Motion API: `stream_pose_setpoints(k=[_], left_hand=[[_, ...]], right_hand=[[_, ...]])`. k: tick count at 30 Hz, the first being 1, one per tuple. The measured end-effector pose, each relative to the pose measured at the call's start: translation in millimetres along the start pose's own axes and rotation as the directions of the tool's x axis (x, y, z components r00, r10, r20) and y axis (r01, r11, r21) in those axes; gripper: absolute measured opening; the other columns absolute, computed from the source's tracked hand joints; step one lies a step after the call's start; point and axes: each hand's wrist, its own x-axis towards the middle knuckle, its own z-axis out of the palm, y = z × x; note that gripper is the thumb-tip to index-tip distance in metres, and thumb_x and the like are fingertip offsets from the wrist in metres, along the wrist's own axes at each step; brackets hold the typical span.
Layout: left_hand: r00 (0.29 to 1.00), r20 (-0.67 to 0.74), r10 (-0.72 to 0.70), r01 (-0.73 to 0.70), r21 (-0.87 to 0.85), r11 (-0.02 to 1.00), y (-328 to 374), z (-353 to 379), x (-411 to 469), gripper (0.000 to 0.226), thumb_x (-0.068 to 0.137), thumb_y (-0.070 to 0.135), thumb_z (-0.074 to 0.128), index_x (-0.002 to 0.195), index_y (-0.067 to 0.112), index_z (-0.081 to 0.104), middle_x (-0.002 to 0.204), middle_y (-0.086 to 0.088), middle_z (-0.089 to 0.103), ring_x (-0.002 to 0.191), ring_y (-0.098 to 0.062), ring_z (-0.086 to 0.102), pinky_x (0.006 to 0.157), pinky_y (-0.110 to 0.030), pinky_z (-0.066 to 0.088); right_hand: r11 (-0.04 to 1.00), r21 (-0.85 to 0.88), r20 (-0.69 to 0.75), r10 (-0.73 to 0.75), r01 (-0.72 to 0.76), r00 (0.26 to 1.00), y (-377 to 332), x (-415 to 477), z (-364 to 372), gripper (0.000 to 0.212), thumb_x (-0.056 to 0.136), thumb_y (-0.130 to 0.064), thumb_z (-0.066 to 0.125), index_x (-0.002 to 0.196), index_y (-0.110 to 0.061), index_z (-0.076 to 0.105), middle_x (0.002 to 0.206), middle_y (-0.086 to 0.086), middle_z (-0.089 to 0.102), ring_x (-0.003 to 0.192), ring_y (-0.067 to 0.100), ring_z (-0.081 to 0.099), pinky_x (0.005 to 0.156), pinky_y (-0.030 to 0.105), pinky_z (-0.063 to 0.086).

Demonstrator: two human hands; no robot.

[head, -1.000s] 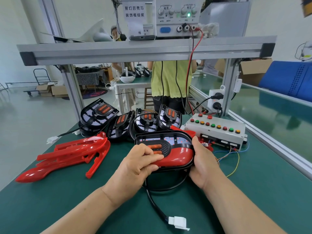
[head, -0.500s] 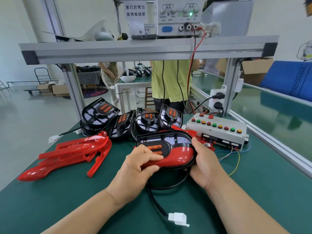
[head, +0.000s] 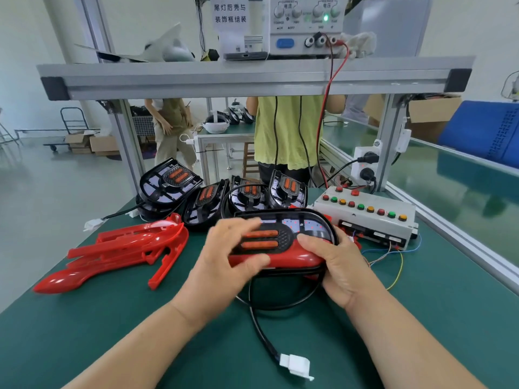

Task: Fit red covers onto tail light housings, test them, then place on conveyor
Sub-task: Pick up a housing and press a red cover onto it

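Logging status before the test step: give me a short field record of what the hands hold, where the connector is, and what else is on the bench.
held part: tail light housing with red cover along its near side
left hand: grips the housing's left end, thumb on the cover
right hand: grips its right end
white connector: loose on the mat, unplugged, nearest the person
spare covers: red, lying at left
bare housings: row behind the held one
test box: behind the right hand

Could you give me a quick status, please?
Left hand, right hand both hold tail light housing; red cover on. White connector lies unplugged on mat. Spare red covers lie apart, left.
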Motion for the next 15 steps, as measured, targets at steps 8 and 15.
stream_pose_setpoints(k=[8, 15], left_hand=[[0.718, 0.237, -0.654, 0.681, -0.049, 0.730, -13.3, -30.8, 11.8, 0.065, 0.079, 0.072, 0.050, 0.096, 0.014, 0.072, 0.077, -0.001, 0.071, 0.065, -0.012, 0.061, 0.062, -0.027, 0.048], [0.514, 0.630, -0.582, 0.854, -0.307, 0.421, -12.6, -24.1, 9.7, 0.061, 0.076, 0.048, 0.066, 0.120, 0.005, 0.067, 0.104, -0.016, 0.073, 0.076, -0.017, 0.068, 0.064, -0.026, 0.056]], right_hand=[[0.999, 0.006, -0.003, 0.039, -0.039, 0.999, -3.0, -0.6, -1.1, 0.072, 0.056, -0.005, 0.080, 0.125, -0.006, 0.061, 0.112, 0.024, 0.071, 0.083, 0.030, 0.070, 0.072, 0.042, 0.061], [1.000, 0.006, 0.019, 0.014, -0.014, 1.000, -2.7, -0.7, -1.6, 0.070, 0.056, -0.005, 0.080, 0.124, -0.005, 0.062, 0.108, 0.020, 0.073, 0.081, 0.028, 0.071, 0.071, 0.040, 0.061]])
